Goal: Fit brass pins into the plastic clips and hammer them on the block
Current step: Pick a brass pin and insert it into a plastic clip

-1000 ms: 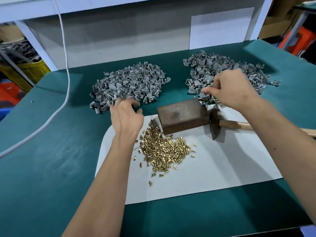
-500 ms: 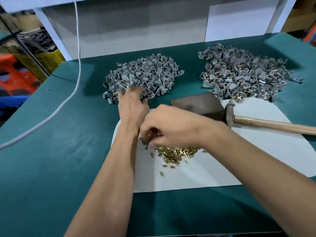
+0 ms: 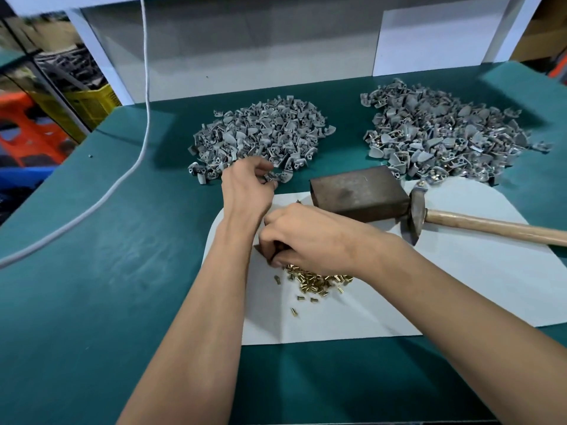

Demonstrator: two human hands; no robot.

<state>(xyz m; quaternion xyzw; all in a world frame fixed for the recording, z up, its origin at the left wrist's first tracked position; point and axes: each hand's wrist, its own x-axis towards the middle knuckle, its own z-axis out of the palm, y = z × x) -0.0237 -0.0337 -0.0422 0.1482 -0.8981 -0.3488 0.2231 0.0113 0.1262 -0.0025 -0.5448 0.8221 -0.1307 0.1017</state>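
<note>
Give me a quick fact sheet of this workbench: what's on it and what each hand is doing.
left hand: pinching a grey clip at the near edge of the left clip pile
right hand: curled over the pins, picking
right clip pile: untouched
block: bare, on the white sheet
hammer: lying beside the block

I count two heaps of grey clips behind one metal block, one hammer right of that block, one brass-pin pile before it, and two hands.
</note>
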